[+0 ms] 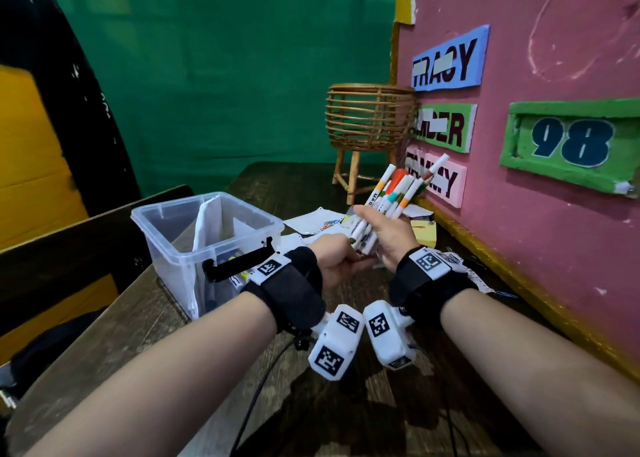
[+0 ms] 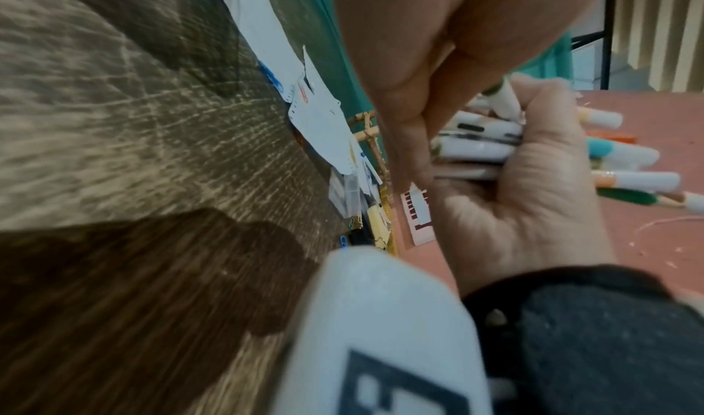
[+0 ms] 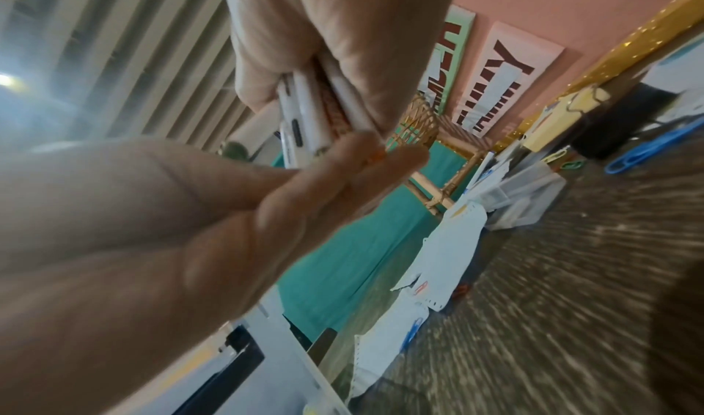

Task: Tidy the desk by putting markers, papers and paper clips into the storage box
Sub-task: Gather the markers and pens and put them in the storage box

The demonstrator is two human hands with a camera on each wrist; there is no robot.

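Observation:
My right hand [image 1: 391,238] grips a bundle of several white markers [image 1: 391,193] with coloured bands, held tilted above the desk. The wrist views show the same markers [image 2: 480,144] [image 3: 304,120] clamped in the right hand [image 2: 533,204] [image 3: 324,45]. My left hand [image 1: 332,259] is just below and left of the bundle. Its straight fingers [image 3: 343,162] touch the markers' lower ends. The clear storage box [image 1: 166,235] stands to the left with a white paper [image 1: 207,221] upright inside. Loose papers [image 1: 311,221] lie behind the hands.
A wicker basket [image 1: 367,117] on legs stands at the desk's far end. The pink board [image 1: 536,179] walls off the right side. Yellow sticky notes [image 1: 424,235], a blue paper clip [image 3: 640,153] and a small clear case [image 3: 525,192] lie by the board.

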